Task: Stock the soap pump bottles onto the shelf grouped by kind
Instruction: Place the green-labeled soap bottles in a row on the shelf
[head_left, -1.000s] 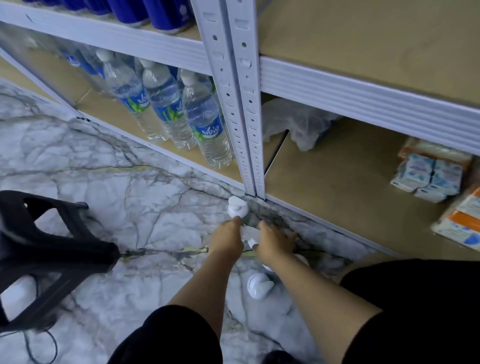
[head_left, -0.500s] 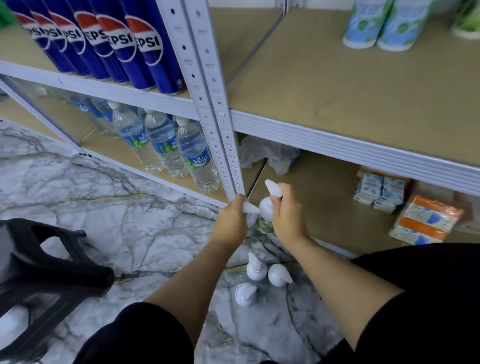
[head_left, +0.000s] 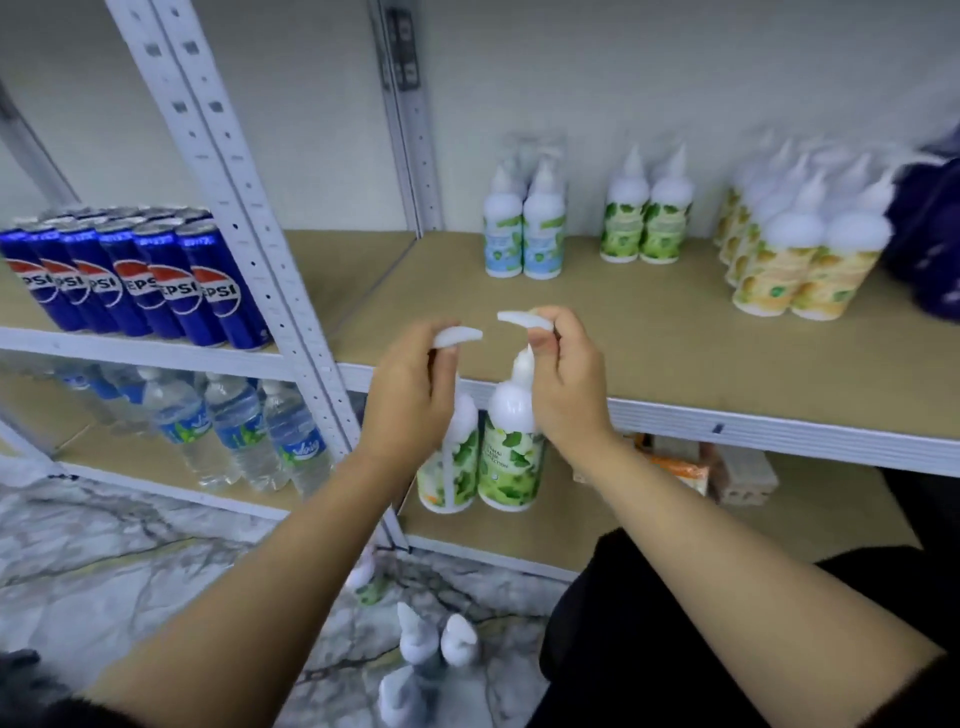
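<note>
My left hand (head_left: 410, 395) grips the pump head of a green-leaf soap bottle (head_left: 451, 462). My right hand (head_left: 563, 384) pinches the pump of a second green-leaf bottle (head_left: 511, 457) beside it. Both bottles hang in front of the edge of the wooden shelf (head_left: 649, 358). On that shelf stand a blue-label pair (head_left: 524, 234), a green-label pair (head_left: 647, 221) and several yellow-label bottles (head_left: 795, 260). Several more pump bottles (head_left: 423, 654) stand on the marble floor below.
Pepsi cans (head_left: 150, 283) fill the left shelf, with water bottles (head_left: 234, 431) beneath them. A white perforated upright (head_left: 249, 223) divides the bays. Small boxed goods (head_left: 727, 470) lie on the lower shelf. A dark purple object (head_left: 930, 244) sits at the right edge.
Both hands have risen from the floor to shelf height, each carrying a green-leaf bottle by its pump. The view has tilted up to the soap shelf.
</note>
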